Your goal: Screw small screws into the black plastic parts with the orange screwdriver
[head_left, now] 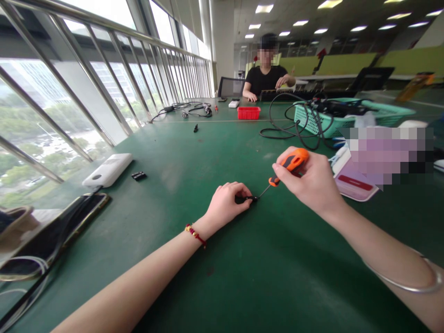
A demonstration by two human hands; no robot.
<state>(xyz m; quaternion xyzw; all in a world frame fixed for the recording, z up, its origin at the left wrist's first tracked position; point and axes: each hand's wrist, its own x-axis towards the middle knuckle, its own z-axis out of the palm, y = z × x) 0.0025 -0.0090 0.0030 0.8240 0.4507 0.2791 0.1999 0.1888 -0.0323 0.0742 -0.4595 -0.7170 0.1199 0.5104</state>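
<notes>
An orange and black screwdriver (pixel 294 160) is gripped by its handle in my right hand (pixel 319 180), with the shaft slanting down to the left. Its tip meets, or comes very close to, the end of a small black part (pixel 252 198). My left hand (pixel 227 201) pinches that part between thumb and fingers, low over the green table (pixel 222 286). Most of the part is covered by my fingers, so its kind does not show. Off to the left lies another small black piece (pixel 139 175), apart from both hands.
A white power bank (pixel 108 170) and a phone (pixel 79 217) with cables lie left. Farther back are a red bin (pixel 249 113), a small black piece (pixel 196 128) and cables (pixel 197 110). A teal basket (pixel 312 121) stands right. A person (pixel 265 76) sits across the table.
</notes>
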